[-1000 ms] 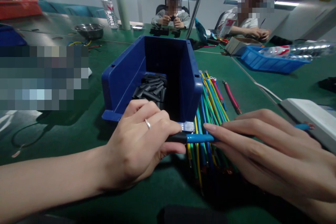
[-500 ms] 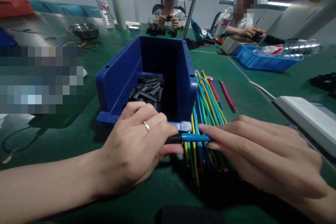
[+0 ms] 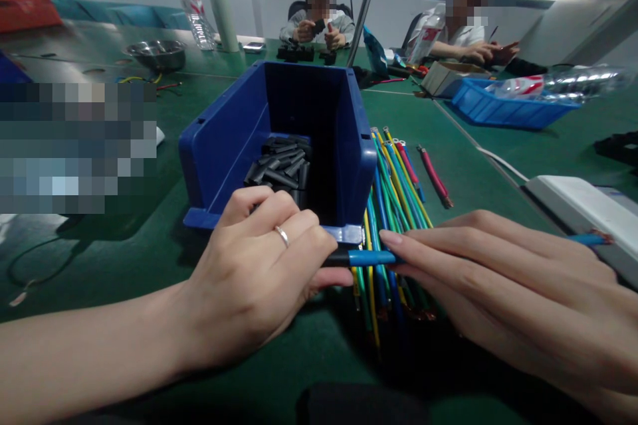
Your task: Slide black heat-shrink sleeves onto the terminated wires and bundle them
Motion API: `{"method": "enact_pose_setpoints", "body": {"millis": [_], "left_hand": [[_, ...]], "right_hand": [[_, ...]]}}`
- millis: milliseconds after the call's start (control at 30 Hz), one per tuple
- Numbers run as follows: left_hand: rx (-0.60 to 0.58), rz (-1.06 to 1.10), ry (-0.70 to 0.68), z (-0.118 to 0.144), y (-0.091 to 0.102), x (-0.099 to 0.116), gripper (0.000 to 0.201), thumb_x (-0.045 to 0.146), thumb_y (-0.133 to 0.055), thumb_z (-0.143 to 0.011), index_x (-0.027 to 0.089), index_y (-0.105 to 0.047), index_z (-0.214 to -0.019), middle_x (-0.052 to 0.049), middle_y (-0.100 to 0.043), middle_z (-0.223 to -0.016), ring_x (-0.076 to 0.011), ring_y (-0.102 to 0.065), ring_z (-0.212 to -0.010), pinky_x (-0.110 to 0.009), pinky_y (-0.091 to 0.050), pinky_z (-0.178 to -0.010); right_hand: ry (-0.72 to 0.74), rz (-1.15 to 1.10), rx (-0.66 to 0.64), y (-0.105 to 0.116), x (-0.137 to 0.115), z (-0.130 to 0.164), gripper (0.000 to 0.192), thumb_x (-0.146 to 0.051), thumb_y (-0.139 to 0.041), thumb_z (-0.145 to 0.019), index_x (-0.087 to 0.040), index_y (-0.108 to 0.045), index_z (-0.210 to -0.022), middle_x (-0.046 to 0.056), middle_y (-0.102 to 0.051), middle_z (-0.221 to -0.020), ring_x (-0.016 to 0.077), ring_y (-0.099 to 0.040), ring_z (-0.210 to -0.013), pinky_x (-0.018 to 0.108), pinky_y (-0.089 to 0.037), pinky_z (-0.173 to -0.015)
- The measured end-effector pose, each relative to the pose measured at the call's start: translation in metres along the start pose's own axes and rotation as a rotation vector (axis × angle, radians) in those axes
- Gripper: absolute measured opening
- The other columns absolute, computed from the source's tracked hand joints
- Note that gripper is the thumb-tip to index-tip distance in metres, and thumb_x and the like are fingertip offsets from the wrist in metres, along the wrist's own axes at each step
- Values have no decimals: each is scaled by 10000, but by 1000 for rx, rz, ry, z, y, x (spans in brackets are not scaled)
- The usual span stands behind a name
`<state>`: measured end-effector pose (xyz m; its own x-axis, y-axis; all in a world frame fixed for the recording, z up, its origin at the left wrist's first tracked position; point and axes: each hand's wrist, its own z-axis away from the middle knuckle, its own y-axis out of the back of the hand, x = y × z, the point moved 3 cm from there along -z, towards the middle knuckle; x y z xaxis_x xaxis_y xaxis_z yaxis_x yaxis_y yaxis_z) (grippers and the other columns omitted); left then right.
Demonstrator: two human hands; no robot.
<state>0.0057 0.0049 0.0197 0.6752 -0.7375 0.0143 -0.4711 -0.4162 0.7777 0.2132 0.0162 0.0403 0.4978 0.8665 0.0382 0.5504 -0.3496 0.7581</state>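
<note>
Surface: green table (image 3: 413, 108), seamed | Centre: I record dark-blue bin (image 3: 226, 146), cable bundle (image 3: 399, 192) just beside it, red cable (image 3: 434, 176) apart | Right: white casing (image 3: 573, 206), light-blue tray (image 3: 518, 111) | Far left: metal bowl (image 3: 162, 64), clear bottle (image 3: 198, 16), pale flask (image 3: 222, 20)

At far left, an orange bin (image 3: 30, 12); nearer the middle, a bowl (image 3: 155, 58), then a bottle (image 3: 197, 11) just beside a flask (image 3: 222, 16). At right, a tray (image 3: 513, 109) with a second bottle (image 3: 573, 86) lying on it.

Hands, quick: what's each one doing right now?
Left hand: closed, holding the black tube that meets the blue wire.
Right hand: closed, fingertips gripping the blue wire.
</note>
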Motion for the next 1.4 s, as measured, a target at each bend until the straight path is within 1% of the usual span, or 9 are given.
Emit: {"method": "enact_pose_setpoints", "body": {"millis": [100,233,367,600,767,867,967,1233,1400], "left_hand": [[-27,-1,-19,0,1,0,335,317,-337,-1050,188,-552,-828,-4,-542,-668,-202,-432,-680,-383,-307,-730],[-30,-41,-43,-2,3,0,273,269,-409,-1032,181,-573,-832,12,-529,-637,-185,-387,-635,-371,-293,-706],[-25,-56,-52,-3,4,2,239,213,-446,-1010,169,-585,-820,12,-562,-635,-176,-396,-617,-365,-291,-690],[-34,-66,-33,1,3,8,186,162,-498,-960,159,-597,-803,-3,-581,-624,-185,-385,-605,-371,-270,-636],[-50,-12,2,0,5,7,206,219,-523,-956,178,-586,-764,19,-522,-589,-181,-370,-590,-376,-252,-637],[-10,6,-11,-3,7,5,249,266,-512,-965,190,-560,-733,27,-488,-583,-173,-365,-590,-370,-253,-639],[3,48,-35,-4,8,4,298,307,-471,-984,192,-535,-716,27,-465,-582,-167,-361,-583,-371,-262,-643],[68,63,66,-2,13,-2,382,488,-350,-1002,156,-538,-1033,-22,-602,-739,-188,-508,-639,-414,-322,-716],[93,108,117,-2,13,-8,294,432,-383,-1002,171,-481,-907,-3,-512,-732,-167,-468,-645,-402,-351,-697]], "right_hand": [[-13,-3,-4,2,0,2,235,-111,-546,-926,-165,-698,-1097,39,-744,-895,130,-637,-657,258,-506,-566],[15,26,-108,1,0,-2,285,-49,-563,-887,-157,-687,-1120,56,-744,-938,153,-664,-725,269,-516,-602],[32,35,-40,0,-3,-6,155,-64,-605,-882,-126,-698,-989,65,-745,-854,138,-633,-648,264,-480,-547],[-22,40,-82,-5,-11,2,188,-55,-584,-895,-116,-668,-1052,48,-729,-873,119,-635,-682,251,-470,-598],[-36,30,-35,-10,-7,2,138,-72,-604,-895,-135,-662,-1002,15,-708,-786,96,-603,-624,239,-439,-554],[1,-8,-1,-10,-5,0,106,-93,-612,-900,-124,-663,-987,19,-707,-756,90,-581,-602,231,-439,-546],[28,-55,-21,-9,-6,-1,120,-107,-599,-912,-120,-663,-1013,14,-711,-749,85,-564,-585,222,-440,-537],[41,-10,20,-2,-1,-5,95,-91,-623,-892,-106,-672,-971,33,-715,-749,83,-609,-593,207,-469,-560],[25,19,60,-2,8,-5,129,-81,-600,-903,-94,-675,-1007,56,-718,-754,98,-654,-618,198,-489,-564]]}}
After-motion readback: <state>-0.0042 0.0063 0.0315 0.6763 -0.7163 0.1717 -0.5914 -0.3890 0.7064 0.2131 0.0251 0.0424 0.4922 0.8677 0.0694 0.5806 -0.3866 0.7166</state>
